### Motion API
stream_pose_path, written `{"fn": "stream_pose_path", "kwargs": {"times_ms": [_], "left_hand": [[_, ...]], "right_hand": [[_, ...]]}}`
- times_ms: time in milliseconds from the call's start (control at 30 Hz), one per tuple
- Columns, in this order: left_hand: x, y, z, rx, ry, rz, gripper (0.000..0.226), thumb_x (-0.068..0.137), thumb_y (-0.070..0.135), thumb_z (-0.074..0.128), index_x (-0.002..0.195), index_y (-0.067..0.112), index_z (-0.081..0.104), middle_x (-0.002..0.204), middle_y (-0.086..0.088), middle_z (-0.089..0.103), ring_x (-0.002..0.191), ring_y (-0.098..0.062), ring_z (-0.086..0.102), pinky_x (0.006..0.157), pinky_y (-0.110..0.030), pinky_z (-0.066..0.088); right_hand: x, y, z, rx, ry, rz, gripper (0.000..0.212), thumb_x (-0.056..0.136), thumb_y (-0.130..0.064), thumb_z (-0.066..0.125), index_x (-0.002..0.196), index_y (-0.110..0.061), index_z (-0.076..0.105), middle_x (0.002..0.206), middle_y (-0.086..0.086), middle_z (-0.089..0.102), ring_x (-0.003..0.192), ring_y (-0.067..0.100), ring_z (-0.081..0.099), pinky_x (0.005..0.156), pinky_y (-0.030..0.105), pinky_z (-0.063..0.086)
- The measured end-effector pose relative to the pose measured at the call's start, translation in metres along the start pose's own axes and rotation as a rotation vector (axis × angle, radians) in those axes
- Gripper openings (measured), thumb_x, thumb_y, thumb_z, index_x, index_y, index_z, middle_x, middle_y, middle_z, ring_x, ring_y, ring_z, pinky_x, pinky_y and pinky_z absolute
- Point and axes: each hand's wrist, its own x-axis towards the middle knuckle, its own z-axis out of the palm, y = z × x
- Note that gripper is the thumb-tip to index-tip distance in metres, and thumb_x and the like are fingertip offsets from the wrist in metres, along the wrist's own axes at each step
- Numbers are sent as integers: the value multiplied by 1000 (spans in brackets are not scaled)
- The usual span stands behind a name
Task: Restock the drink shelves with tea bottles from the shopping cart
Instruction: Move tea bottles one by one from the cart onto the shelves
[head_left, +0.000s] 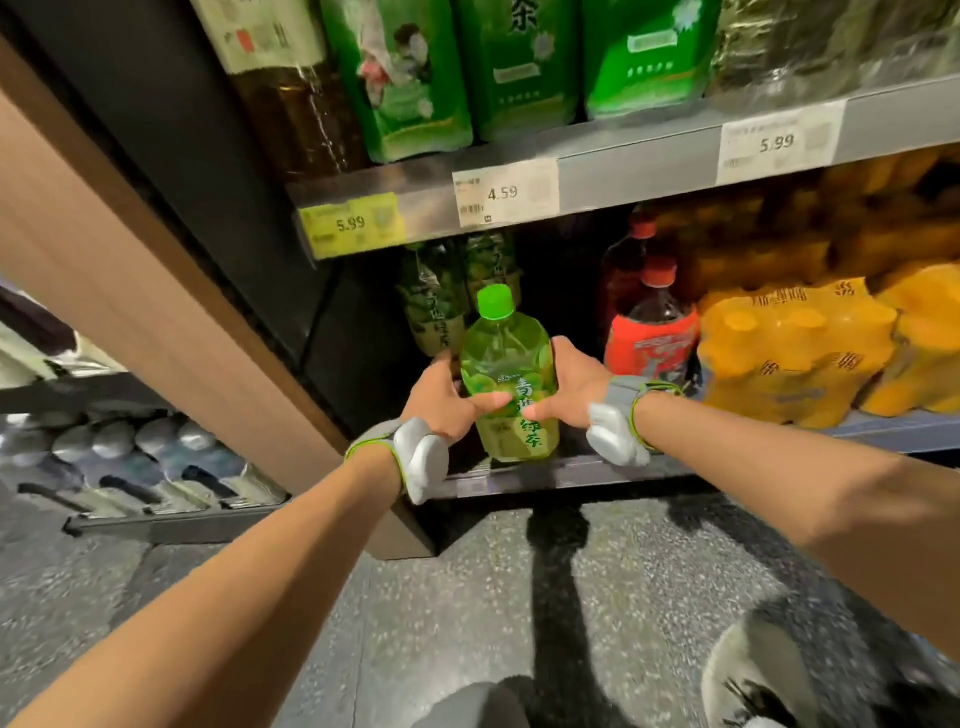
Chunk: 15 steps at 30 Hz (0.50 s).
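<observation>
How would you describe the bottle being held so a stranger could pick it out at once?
Find the lower shelf, below the yellow 5.99 tag. At its front edge stands the tea bottle, gripped by both hands. Unlike the red-capped bottles beside it, it is bright green with a green cap.

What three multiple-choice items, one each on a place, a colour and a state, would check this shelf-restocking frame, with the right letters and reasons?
1. Where does the green tea bottle stand?
A. at the front edge of the lower shelf
B. on the floor
C. on the upper shelf beside the price tags

2. What colour is its cap?
A. red
B. green
C. white

3. How is the bottle held?
A. by the left hand alone
B. by neither hand
C. by the left hand and the right hand, one on each side

Answers:
1. A, its base sits at the lower shelf's front edge, ahead of darker tea bottles.
2. B, the cap is bright green; the red caps belong to the dark soda bottles to its right.
3. C, both thumbs press across the label.
</observation>
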Motion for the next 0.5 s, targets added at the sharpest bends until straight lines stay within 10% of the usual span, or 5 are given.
{"fn": "stream_pose_path", "kwargs": {"times_ms": [267,500], "left_hand": [[33,-23,19,191,-7,8,76,78,26,77,140,18,33,131,0,55,120,-18,52,94,-22,37],[67,-52,25,31,68,-22,92,61,43,77,140,33,32,137,4,53,129,-19,49,109,-41,40]], "right_hand": [[34,24,16,-29,52,29,67,73,-24,80,124,-14,36,110,8,62,101,29,61,89,41,50],[60,31,31,40,127,44,60,76,-24,76,123,-12,41,114,6,60,106,26,57,87,31,44]]}}
